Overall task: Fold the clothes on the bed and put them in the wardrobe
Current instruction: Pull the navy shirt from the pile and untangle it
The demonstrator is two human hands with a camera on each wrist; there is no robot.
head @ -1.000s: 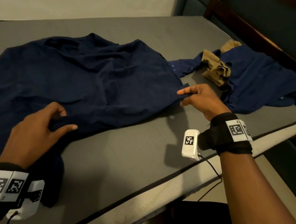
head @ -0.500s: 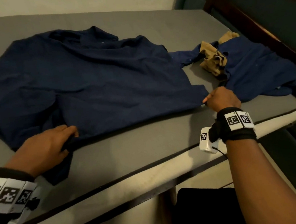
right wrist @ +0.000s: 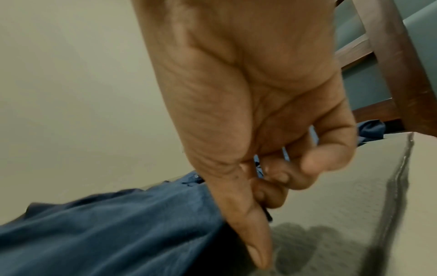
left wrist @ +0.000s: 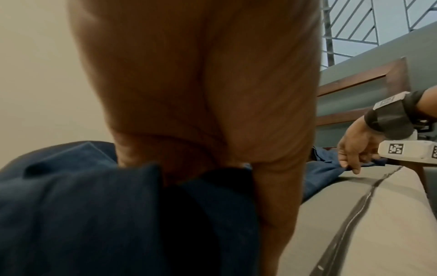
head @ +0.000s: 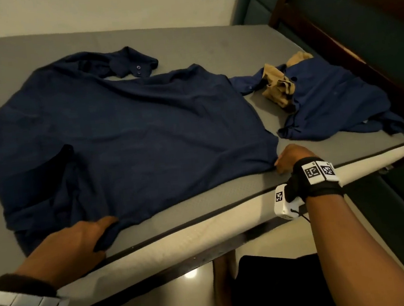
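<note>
While the head view shows the navy polo shirt (head: 129,135) spread flat on the bed (head: 208,35), your left hand (head: 66,251) grips its hem at 7 o'clock and your right hand (head: 291,157) the corner at 4 o'clock, so I judge you are laying it out. In the left wrist view your fingers (left wrist: 179,155) curl round bunched cloth; in the right wrist view thumb and fingers (right wrist: 272,192) pinch the edge, so next let go and fold a sleeve inward.

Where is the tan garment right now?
In the head view, the tan garment lies bunched at the bed's far right, partly under the smaller blue shirt, beyond the right hand.
</note>
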